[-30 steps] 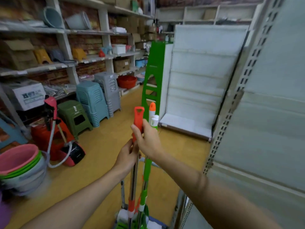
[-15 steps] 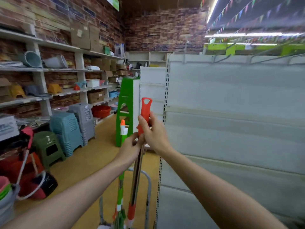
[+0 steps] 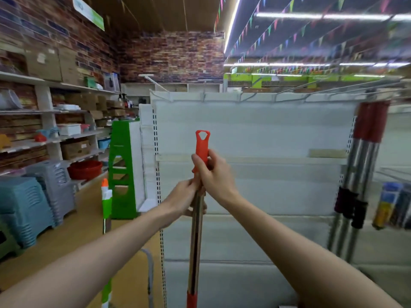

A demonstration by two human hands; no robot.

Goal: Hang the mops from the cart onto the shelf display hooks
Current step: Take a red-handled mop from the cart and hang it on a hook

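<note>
Both hands are on one mop, shaft upright, roughly centre frame. The right hand (image 3: 215, 174) is wrapped round the base of the orange handle cap (image 3: 202, 147), fingers curled tight on it; the left hand (image 3: 183, 200) grips the metal shaft (image 3: 196, 232) just below, touching the right. So the mop (image 3: 195, 252) is clenched twice, right hand on top.

Key relation: the mop's long axis runs near vertical, and the hanging loop (image 3: 202, 135) at the very tip of the cap sticks up above the right hand. The display hooks (image 3: 242, 97) run along the top edge of the white shelf panel (image 3: 255, 134) — above and a bit right of the loop, and further from the body. The loop is well short of them in height. The right hand is nearer the loop, so it probably steers; the left carries weight lower down.

Next move, as I judge it: raise the whole mop straight up, then push fwd so the loop slips over a free hook. Risk — the hook wires are thin and blurred, easy to miss.

Other mops (image 3: 367, 138) w/ red grips already hang at the right end of the rail. A green-and-white mop (image 3: 106, 196) stands left of the arms, likely in the cart, whose rail (image 3: 149, 270) shows low down.
</note>
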